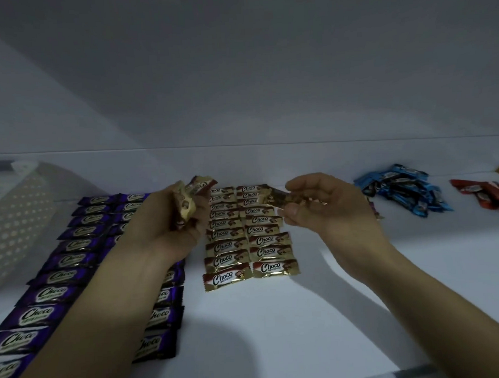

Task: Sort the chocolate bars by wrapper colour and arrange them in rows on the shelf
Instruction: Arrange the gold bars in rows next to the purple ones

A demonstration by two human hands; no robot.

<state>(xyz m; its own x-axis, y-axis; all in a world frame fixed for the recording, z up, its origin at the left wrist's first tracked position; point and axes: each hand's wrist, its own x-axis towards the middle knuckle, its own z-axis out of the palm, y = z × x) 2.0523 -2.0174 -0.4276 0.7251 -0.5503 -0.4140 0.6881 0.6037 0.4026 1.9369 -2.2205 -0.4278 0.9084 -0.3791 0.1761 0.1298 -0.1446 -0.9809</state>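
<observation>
Looking down, my left hand curls round a small bunch of gold bars, held up above the white shelf. My right hand pinches one gold bar between thumb and fingers, over the far end of the gold rows, which lie in two columns side by side. Left of them, partly under my left forearm, lie the purple rows. To the right, well apart, sit a loose blue pile and a red pile at the edge. A perforated basket stands far left.
</observation>
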